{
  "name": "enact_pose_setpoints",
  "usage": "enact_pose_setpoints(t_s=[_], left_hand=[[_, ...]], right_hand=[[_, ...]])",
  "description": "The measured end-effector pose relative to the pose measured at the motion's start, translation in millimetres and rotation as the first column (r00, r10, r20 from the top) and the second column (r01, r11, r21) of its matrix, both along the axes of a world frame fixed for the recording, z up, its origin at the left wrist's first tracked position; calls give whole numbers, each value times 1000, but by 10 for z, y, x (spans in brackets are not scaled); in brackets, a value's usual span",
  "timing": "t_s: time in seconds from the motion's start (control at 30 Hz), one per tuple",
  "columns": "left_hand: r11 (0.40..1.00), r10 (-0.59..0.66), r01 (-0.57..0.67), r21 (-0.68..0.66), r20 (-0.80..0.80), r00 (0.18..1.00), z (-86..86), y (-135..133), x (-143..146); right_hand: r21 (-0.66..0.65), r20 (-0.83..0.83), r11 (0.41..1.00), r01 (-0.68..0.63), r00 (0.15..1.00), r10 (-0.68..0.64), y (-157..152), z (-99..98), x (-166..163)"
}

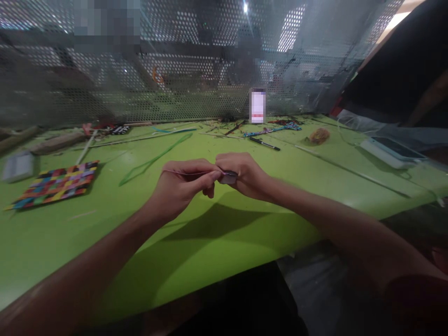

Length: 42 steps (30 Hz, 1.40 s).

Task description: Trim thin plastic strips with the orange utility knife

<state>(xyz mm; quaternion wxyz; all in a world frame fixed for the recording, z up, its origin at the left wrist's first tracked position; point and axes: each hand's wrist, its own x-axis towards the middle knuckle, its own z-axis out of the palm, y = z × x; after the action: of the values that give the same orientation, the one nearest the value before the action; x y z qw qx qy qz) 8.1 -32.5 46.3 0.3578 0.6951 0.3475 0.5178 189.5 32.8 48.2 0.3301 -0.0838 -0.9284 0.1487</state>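
Over the green table, my left hand (187,184) and my right hand (241,168) meet fingertip to fingertip. A thin pinkish strand (182,174) runs across my left hand to the pinch of its thumb and forefinger. My right hand is closed around a small flat greyish piece (229,178), whose near end shows below the curled fingers. The strand and the piece come together between the hands; whether they are joined I cannot tell. The far fingers of my right hand are hidden.
A woven multicoloured mat (66,183) lies left, near a white block (18,166). Beyond my hands are a green strip (156,158), a black pen (264,143) and a lit phone (257,106). A cased device (394,151) sits right; perforated metal mesh (196,88) stands behind.
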Motion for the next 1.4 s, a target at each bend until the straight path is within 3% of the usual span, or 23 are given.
enact_pose_setpoints(t_s=[0.23,0.6,0.77,1.4], left_hand=[[1000,-9,9,-2,14,1000,-13,1,-6],[999,-31,31,16,39,999,-28,12,-2],[1000,-9,9,14,11,1000,-12,2,-5],[1000,7,-7,-6,-11,1000,14,-8,4]], right_hand=[[-42,5,998,57,998,-56,-35,-14,-6],[-132,-30,991,34,999,-38,-64,-5,-10],[-122,-61,992,-24,998,17,-64,2,-23],[-135,-37,991,9,999,-14,-20,-57,-24]])
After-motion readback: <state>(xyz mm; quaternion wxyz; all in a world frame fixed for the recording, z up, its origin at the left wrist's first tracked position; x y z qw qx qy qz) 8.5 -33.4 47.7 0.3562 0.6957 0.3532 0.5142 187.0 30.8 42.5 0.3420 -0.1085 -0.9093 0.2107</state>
